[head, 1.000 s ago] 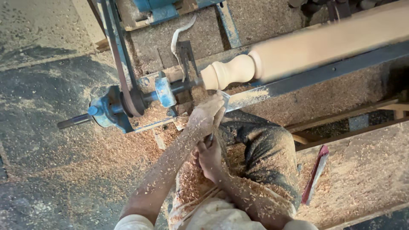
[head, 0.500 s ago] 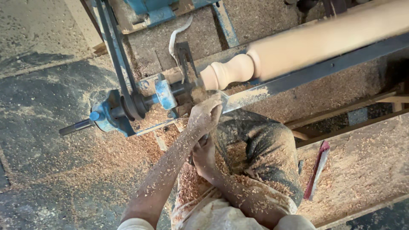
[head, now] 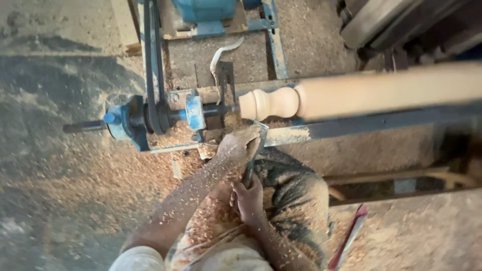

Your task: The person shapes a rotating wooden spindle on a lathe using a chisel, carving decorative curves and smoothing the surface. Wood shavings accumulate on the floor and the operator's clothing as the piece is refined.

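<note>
Looking down at a wood lathe here, and the framing sits a touch differently from a second ago: the blue headstock (head: 193, 113) and its belt pulley (head: 153, 116) now fall a bit left of the middle, so the head has shifted more than the hands have. Both hands are in pretty much the same pose as before. The left hand (head: 240, 146) is curled over the blade end of the chisel (head: 255, 150), fingers clenched around the steel right by the tool rest (head: 286, 134), and the right hand (head: 248, 196) is further back toward the body, gripping the handle end with the fingers wrapped tight. The wooden spindle (head: 351, 95) is mounted on the lathe, running from the drive centre off to the right edge, and its long plain part looks blurred. The chisel tip sits just below the rounded bead (head: 268, 103) cut near the headstock end; I can't tell if it's actually touching the wood. The bead looks about the same shape as half a second ago, so my guess is it's a light pass on the profile, not heavy stock removal. Sawdust (head: 100, 185) covers the floor, the forearms and the lap, and a red-edged strip (head: 349, 238) lies off to the right.
</note>
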